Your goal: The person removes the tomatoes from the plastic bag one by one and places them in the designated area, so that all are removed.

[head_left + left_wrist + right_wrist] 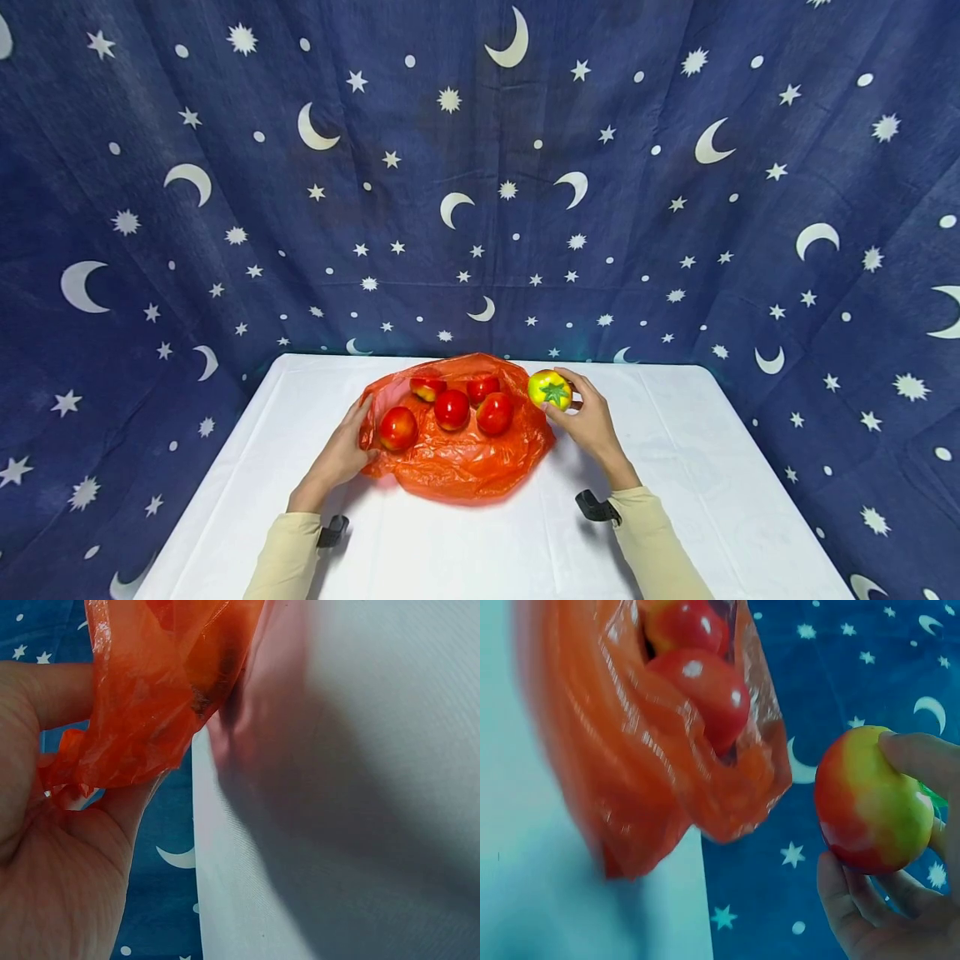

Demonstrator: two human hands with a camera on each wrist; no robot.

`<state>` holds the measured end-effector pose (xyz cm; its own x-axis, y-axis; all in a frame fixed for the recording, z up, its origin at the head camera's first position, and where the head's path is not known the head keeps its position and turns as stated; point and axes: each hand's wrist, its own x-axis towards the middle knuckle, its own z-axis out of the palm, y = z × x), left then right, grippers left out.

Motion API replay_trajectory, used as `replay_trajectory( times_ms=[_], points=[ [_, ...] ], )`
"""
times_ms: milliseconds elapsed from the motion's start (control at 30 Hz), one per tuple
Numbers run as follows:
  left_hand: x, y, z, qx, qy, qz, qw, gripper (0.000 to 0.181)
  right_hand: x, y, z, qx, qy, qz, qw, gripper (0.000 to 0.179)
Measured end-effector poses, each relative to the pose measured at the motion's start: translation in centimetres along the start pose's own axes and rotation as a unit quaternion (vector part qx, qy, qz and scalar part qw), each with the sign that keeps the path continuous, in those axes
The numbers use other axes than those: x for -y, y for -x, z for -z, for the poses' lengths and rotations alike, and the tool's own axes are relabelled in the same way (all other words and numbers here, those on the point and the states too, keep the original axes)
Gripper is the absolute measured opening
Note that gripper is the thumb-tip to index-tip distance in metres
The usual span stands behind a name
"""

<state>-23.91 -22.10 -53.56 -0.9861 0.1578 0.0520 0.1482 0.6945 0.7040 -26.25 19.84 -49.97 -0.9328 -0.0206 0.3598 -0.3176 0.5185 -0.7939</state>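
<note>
A red-orange plastic bag (450,475) lies spread open on the table, with several shiny red fruits, one a red tomato-like fruit (452,410), inside it. At the bag's left side my left hand (341,446) grips its rim, thumb and fingers around the thin plastic (150,697). My right hand (588,417) holds a tomato (550,390) between thumb and fingers, just right of the bag and apart from it. Its yellow-green end with a green star-shaped calyx faces the head camera; the right wrist view shows its red and yellow side (870,802).
A white table (675,467) lies under the bag and both forearms. Behind and beside it hangs a dark blue curtain (480,242) with moons and stars. Black wrist bands with cameras, such as the right one (596,505), sit on both wrists.
</note>
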Motion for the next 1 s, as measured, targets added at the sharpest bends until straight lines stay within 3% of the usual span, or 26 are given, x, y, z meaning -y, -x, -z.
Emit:
replay_trajectory(
  times_ms=[267,533,1000],
  points=[
    [0.1,-0.2,0.1,0.0,-0.002,-0.002,1.0,0.098,-2.0,-1.0,0.7,-0.02,0.02,-0.023,0.9994,0.065],
    [-0.2,-0.2,0.1,0.007,0.001,0.015,0.9999,0.1,-3.8,-1.9,0.7,-0.017,0.028,-0.059,0.9977,0.065],
    [-0.1,-0.2,0.0,-0.003,-0.006,0.005,1.0,0.098,-6.8,-3.7,0.1,-0.007,0.035,-0.104,0.9939,0.064]
  ],
)
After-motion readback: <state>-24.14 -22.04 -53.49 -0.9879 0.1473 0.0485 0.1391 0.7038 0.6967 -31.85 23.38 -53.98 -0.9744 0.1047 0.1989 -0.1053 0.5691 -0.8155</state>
